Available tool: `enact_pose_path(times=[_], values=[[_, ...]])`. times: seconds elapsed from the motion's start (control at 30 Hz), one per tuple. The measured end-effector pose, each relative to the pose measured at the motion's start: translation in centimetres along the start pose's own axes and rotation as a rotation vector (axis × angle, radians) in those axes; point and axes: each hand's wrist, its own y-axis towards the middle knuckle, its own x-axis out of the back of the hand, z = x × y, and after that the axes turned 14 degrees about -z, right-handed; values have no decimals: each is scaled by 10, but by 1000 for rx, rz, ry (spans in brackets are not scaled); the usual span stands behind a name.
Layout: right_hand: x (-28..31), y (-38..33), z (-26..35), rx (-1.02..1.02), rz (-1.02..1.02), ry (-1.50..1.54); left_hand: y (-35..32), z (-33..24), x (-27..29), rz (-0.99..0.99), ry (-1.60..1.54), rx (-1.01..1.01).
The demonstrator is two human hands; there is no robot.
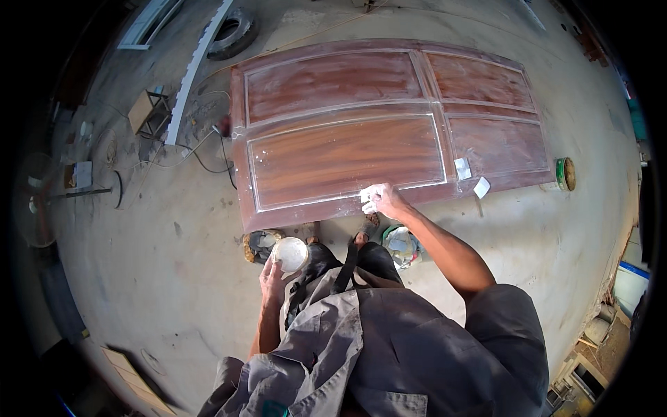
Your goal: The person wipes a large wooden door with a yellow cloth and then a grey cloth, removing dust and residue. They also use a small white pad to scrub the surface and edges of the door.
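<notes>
Head view shows the left hand [272, 279] grasping a round white tub [292, 254], low and left of the person's knees. White-smeared, the right hand [380, 199] curls over the near edge of a reddish-brown panelled door [347, 158] spread before the person; whether it grips anything cannot be told. The green-rimmed bucket [561, 174]'s side is too small to read.

The reddish-brown panelled door [344, 161] lies flat, its recessed panels clouded with pale haze; white lines trace the mouldings, and white specks dot the near left panel, where orange grain shows. Off the door's near edge, left of its middle, is a round white bowl [290, 255], mouth upward, whitish inside.
</notes>
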Motion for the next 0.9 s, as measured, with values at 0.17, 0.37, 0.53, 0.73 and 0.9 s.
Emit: enact_pose_path(times=[0.17,0.37,0.53,0.73,0.9], values=[[-35,21,91,-11,-209,409,35,-17,51,37,41,-5],[-121,29,177,-106,60,512,66,-43,109,-16,-15,-40],[-246,55,184,54,376,-154,72,-41,151,-101,-67,-14],[-259,66,199,-35,86,287,72,-37,183,-150,-109,1],[-137,152,163,-24,-452,614,80,-34,173,-109,-114,40]])
